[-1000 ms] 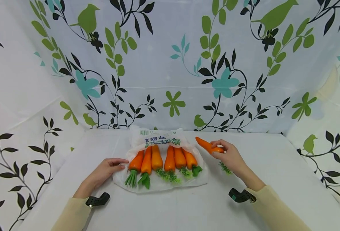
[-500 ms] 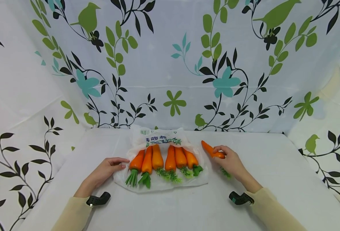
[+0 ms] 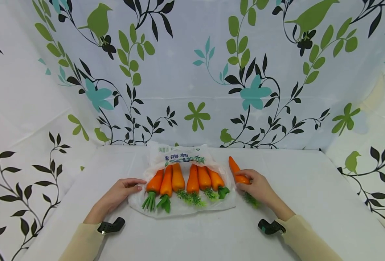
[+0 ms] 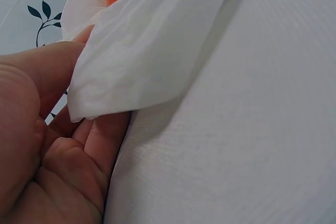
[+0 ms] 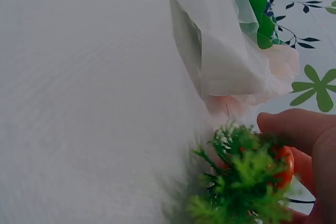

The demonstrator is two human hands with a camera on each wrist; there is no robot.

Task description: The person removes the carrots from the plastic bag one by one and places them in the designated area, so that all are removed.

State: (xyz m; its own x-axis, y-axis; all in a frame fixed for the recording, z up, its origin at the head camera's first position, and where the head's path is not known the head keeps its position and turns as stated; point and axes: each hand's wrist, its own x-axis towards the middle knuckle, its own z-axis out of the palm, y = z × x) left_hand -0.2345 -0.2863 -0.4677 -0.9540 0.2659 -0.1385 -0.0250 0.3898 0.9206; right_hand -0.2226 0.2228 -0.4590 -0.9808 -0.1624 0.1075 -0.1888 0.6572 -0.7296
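Our right hand (image 3: 256, 186) grips the lone carrot (image 3: 234, 166) just right of the bag (image 3: 179, 209); our left hand (image 3: 123, 192) pinches the bag's edge. We'd best hold the bag lightly and guide the lone carrot by its body, sparing its leaves (image 5: 244, 182).

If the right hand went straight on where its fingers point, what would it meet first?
Most likely the right edge of the white bag, just beyond the held carrot; the exact gap is unclear.
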